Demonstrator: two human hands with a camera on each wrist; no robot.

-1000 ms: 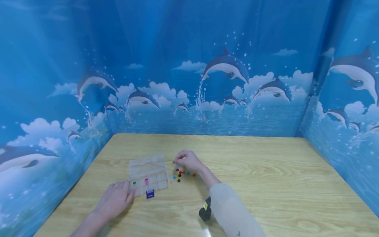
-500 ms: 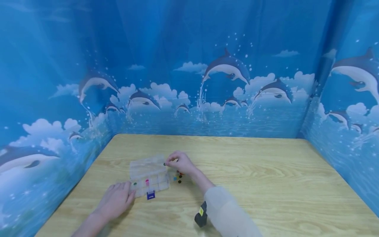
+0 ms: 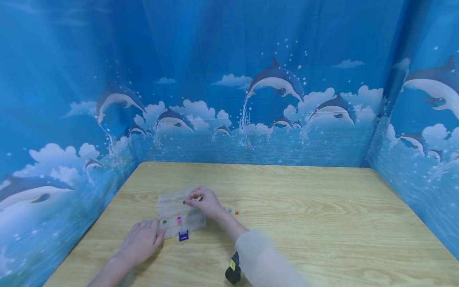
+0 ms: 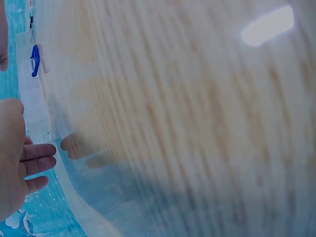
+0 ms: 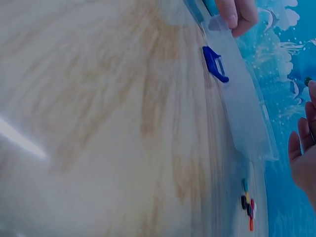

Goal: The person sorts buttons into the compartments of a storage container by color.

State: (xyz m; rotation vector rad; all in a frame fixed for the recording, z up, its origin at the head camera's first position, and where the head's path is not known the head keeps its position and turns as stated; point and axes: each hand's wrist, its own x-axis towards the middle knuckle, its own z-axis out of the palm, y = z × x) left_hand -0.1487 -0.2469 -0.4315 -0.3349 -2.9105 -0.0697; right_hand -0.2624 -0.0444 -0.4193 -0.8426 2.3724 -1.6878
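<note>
A clear plastic compartment box lies at the left of the table, its lid folded back. One compartment shows a green disc, another a pink piece. My left hand rests at the box's left end, fingers fairly straight, thumb by the front corner. Over the lid, my right hand pinches a small dark disc between thumb and forefinger. It looks dark green at the fingertip in the right wrist view. A blue latch sticks out from the box's front.
Several small coloured pieces lie on the table right of the box. Blue and orange ones show past my right forearm in the head view. A black wrist camera sits by the right sleeve. A dolphin-printed curtain surrounds the table.
My right hand has moved left with the small dark disc, from beside the loose pieces to over the box lid. My left hand has stayed at the box's end.
</note>
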